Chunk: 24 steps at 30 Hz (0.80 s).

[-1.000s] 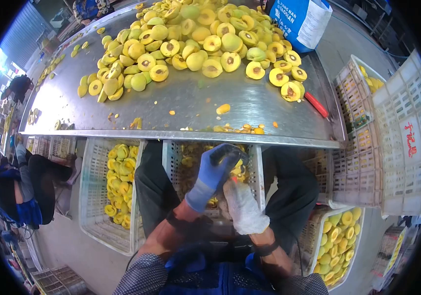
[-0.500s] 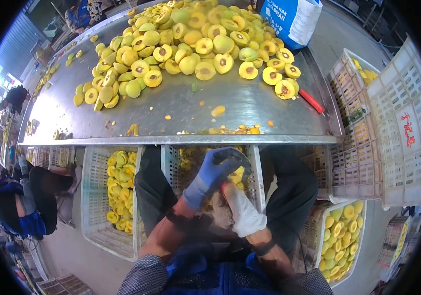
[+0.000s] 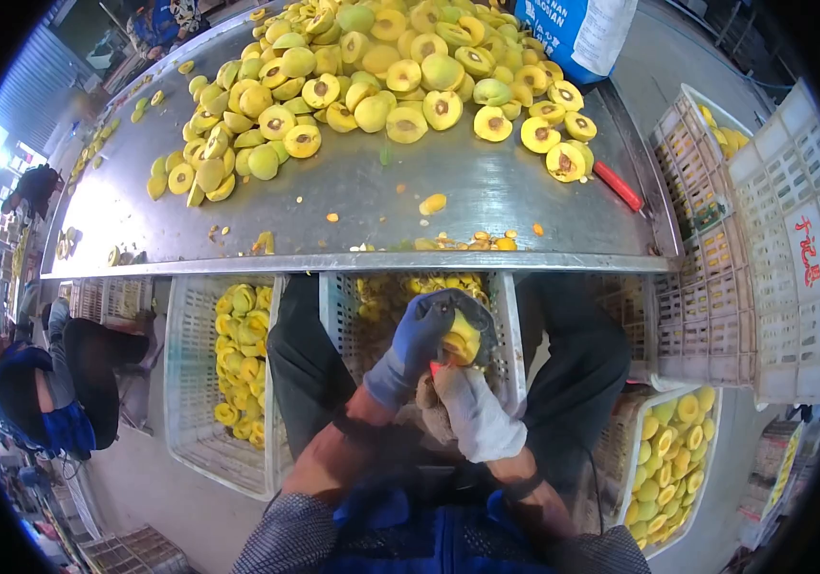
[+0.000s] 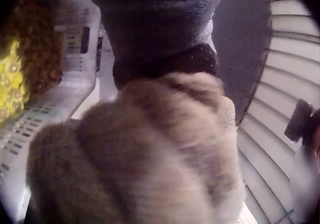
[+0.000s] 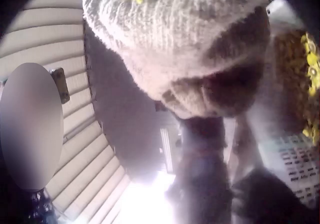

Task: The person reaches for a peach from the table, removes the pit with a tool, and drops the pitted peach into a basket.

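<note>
In the head view, my left hand [image 3: 415,340], in a blue glove with a dark coating, holds a yellow peach half [image 3: 464,341] over the crate between the knees. Just below it, my right hand [image 3: 475,411], in a white knit glove, grips a red handle [image 3: 436,367]; the working end of that tool is hidden by the fruit and fingers. The left wrist view has the curled fingers [image 4: 150,154] of a knit glove close up, beneath the blue glove's cuff [image 4: 160,23]. White knit of the right glove [image 5: 170,43] fills the top of the right wrist view.
A steel table [image 3: 333,215] carries a heap of halved peaches [image 3: 372,110], a blue bag [image 3: 568,33] and a red-handled tool [image 3: 619,187]. Crates of peach halves stand left [image 3: 201,459] and right [image 3: 632,407]. Stacked white crates [image 3: 778,239] rise at right. Another person [image 3: 42,383] sits at left.
The peach half in my left hand now shows plainly, where earlier the dark glove covered most of that spot. Both hands stay together over the middle crate.
</note>
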Each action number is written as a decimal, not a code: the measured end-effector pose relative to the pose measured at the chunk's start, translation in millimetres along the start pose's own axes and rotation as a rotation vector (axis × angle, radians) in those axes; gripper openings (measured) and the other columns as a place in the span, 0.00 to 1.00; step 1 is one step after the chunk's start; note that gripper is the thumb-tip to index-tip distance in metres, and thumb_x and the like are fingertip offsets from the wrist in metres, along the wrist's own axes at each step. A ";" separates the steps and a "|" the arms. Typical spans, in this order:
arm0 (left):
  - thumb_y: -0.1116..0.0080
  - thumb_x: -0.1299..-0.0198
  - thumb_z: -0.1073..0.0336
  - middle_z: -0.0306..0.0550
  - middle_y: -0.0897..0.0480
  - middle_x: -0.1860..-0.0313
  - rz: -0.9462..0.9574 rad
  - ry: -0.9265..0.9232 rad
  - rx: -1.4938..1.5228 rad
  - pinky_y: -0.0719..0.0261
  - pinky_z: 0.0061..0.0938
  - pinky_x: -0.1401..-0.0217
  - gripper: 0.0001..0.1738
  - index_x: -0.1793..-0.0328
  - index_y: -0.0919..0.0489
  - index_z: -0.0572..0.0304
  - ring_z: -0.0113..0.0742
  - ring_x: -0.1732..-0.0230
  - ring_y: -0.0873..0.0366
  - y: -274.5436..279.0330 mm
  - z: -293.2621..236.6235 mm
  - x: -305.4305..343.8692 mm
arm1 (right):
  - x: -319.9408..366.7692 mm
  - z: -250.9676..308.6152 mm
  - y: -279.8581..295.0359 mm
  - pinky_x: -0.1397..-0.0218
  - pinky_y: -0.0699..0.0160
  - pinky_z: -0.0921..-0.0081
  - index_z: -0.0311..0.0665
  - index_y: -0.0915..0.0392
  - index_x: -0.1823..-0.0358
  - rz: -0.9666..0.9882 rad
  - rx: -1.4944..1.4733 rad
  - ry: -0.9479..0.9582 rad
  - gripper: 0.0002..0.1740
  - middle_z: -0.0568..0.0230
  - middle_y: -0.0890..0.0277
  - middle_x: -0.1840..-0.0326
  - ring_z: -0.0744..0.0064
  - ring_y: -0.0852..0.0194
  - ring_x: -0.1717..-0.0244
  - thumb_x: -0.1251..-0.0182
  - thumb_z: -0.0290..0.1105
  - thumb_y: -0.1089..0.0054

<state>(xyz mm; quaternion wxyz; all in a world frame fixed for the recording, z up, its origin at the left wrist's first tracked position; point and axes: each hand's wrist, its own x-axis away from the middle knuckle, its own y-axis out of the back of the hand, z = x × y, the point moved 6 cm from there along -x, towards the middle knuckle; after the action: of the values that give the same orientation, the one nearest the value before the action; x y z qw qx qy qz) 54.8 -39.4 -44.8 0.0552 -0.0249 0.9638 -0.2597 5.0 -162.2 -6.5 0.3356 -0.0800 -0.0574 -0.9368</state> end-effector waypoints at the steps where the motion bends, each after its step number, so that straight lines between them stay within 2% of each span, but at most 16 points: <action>1: 0.47 0.34 0.60 0.44 0.17 0.60 -0.136 -0.079 -0.174 0.20 0.26 0.55 0.16 0.51 0.21 0.66 0.32 0.60 0.18 7.9 -7.2 7.6 | 1.5 -0.8 1.4 0.60 0.24 0.77 0.43 0.21 0.56 0.058 0.004 -0.054 0.08 0.68 0.23 0.57 0.72 0.24 0.66 0.32 0.35 0.43; 3: 0.50 0.32 0.59 0.44 0.18 0.61 -0.354 -0.097 -0.011 0.20 0.28 0.56 0.15 0.52 0.21 0.64 0.34 0.59 0.18 45.7 -20.7 22.7 | 4.5 -4.5 7.5 0.63 0.23 0.74 0.44 0.20 0.59 0.184 0.015 -0.163 0.08 0.64 0.22 0.60 0.65 0.24 0.70 0.35 0.36 0.42; 4: 0.50 0.31 0.60 0.44 0.18 0.61 -0.427 -0.036 0.325 0.19 0.29 0.56 0.14 0.52 0.21 0.63 0.35 0.59 0.18 81.5 -32.9 36.4 | 5.6 -6.5 9.1 0.64 0.23 0.73 0.45 0.20 0.60 0.250 0.019 -0.217 0.07 0.62 0.21 0.62 0.62 0.24 0.71 0.37 0.37 0.41; 5: 0.57 0.26 0.50 0.45 0.19 0.59 -0.461 -0.079 -0.212 0.21 0.26 0.57 0.21 0.51 0.23 0.62 0.32 0.60 0.21 95.9 -75.5 50.9 | -1.3 -5.2 11.2 0.66 0.24 0.72 0.44 0.20 0.62 0.218 0.132 -0.085 0.08 0.63 0.22 0.66 0.63 0.24 0.72 0.35 0.39 0.43; 6: 0.49 0.28 0.57 0.45 0.18 0.60 -0.773 -0.014 -0.806 0.21 0.27 0.55 0.16 0.52 0.21 0.64 0.31 0.60 0.21 113.2 -123.3 71.2 | -7.6 -3.6 13.6 0.67 0.25 0.72 0.42 0.20 0.63 0.168 0.257 0.044 0.11 0.64 0.23 0.71 0.64 0.25 0.74 0.33 0.40 0.44; 7: 0.44 0.32 0.63 0.45 0.17 0.62 -0.615 0.162 -0.803 0.23 0.27 0.52 0.13 0.53 0.20 0.68 0.31 0.58 0.21 107.7 -158.5 71.3 | -13.3 -2.1 16.2 0.69 0.27 0.72 0.41 0.21 0.65 0.103 0.383 0.164 0.13 0.64 0.24 0.75 0.65 0.26 0.75 0.31 0.42 0.46; 8: 0.41 0.36 0.65 0.49 0.16 0.61 -0.533 0.080 -1.472 0.24 0.27 0.52 0.12 0.56 0.19 0.70 0.35 0.58 0.20 131.8 -186.0 81.6 | -15.7 -27.5 13.7 0.69 0.28 0.72 0.39 0.21 0.66 0.159 0.219 -0.038 0.15 0.65 0.25 0.77 0.66 0.26 0.76 0.30 0.44 0.47; 9: 0.37 0.41 0.65 0.54 0.16 0.61 -0.361 0.203 -1.673 0.24 0.29 0.51 0.12 0.59 0.19 0.70 0.40 0.58 0.19 104.9 -215.0 75.1 | -15.8 -25.5 14.0 0.71 0.30 0.73 0.38 0.22 0.67 0.150 0.084 -0.134 0.18 0.68 0.28 0.80 0.71 0.29 0.77 0.28 0.45 0.50; 10: 0.35 0.45 0.66 0.55 0.17 0.60 -0.345 0.236 -1.743 0.24 0.31 0.52 0.10 0.62 0.18 0.67 0.45 0.57 0.18 104.2 -226.6 73.2 | -15.5 -23.6 14.3 0.73 0.32 0.74 0.37 0.24 0.68 0.128 -0.051 -0.228 0.21 0.70 0.30 0.82 0.75 0.32 0.79 0.25 0.47 0.52; 11: 0.36 0.45 0.66 0.54 0.17 0.61 -0.263 0.162 -1.830 0.23 0.33 0.52 0.10 0.60 0.18 0.65 0.46 0.57 0.18 90.3 -233.1 60.8 | -17.8 -27.9 14.2 0.74 0.33 0.75 0.37 0.24 0.68 0.144 -0.110 -0.269 0.22 0.71 0.31 0.83 0.77 0.33 0.80 0.25 0.48 0.52; 13: 0.35 0.45 0.66 0.54 0.17 0.61 -0.234 0.046 -1.716 0.23 0.33 0.53 0.11 0.58 0.18 0.64 0.47 0.57 0.18 59.2 -223.9 18.9 | -22.6 -44.1 16.2 0.77 0.37 0.76 0.37 0.24 0.69 0.177 -0.224 -0.337 0.23 0.72 0.33 0.83 0.79 0.36 0.82 0.26 0.50 0.51; 17: 0.33 0.44 0.60 0.54 0.17 0.62 0.064 -0.190 -1.639 0.21 0.34 0.58 0.17 0.52 0.19 0.62 0.48 0.62 0.18 -25.1 -142.7 -116.7 | -28.0 -69.1 40.2 0.78 0.40 0.78 0.36 0.25 0.68 0.072 -0.347 -0.379 0.25 0.73 0.34 0.83 0.82 0.39 0.83 0.28 0.53 0.49; 18: 0.35 0.44 0.54 0.56 0.18 0.60 0.138 -0.136 -1.629 0.23 0.44 0.53 0.23 0.47 0.21 0.60 0.55 0.56 0.20 -51.7 -122.5 -150.0 | -26.1 -69.7 49.1 0.78 0.40 0.78 0.35 0.25 0.67 0.010 -0.467 -0.348 0.25 0.72 0.33 0.81 0.82 0.38 0.82 0.28 0.52 0.48; 19: 0.36 0.43 0.52 0.58 0.20 0.54 0.149 -0.105 -1.663 0.23 0.45 0.50 0.25 0.44 0.23 0.57 0.55 0.52 0.21 -62.0 -94.2 -188.5 | -26.5 -61.4 59.8 0.76 0.39 0.78 0.35 0.25 0.66 -0.003 -0.404 -0.380 0.23 0.72 0.32 0.80 0.82 0.37 0.80 0.27 0.51 0.48; 21: 0.35 0.44 0.50 0.57 0.22 0.53 0.289 -0.375 -1.739 0.22 0.42 0.55 0.31 0.37 0.26 0.53 0.55 0.54 0.20 -99.5 -52.1 -237.1 | -24.4 -86.2 68.3 0.75 0.37 0.79 0.35 0.25 0.65 -0.093 -0.395 -0.497 0.21 0.73 0.32 0.79 0.82 0.36 0.79 0.27 0.48 0.47; 24: 0.35 0.46 0.51 0.59 0.23 0.50 0.423 -0.357 -1.783 0.24 0.47 0.51 0.31 0.38 0.29 0.53 0.61 0.50 0.23 -111.3 14.1 -276.9 | -21.3 -92.8 78.2 0.74 0.34 0.78 0.36 0.26 0.65 -0.226 -0.609 -0.443 0.17 0.72 0.32 0.79 0.83 0.35 0.78 0.29 0.44 0.44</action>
<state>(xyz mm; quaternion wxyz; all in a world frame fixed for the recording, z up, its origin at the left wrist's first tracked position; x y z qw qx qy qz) 333.4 -121.3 24.9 0.2089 0.0784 0.7689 0.5992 60.8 -224.1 -97.4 0.1708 -0.3696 0.1437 -0.9020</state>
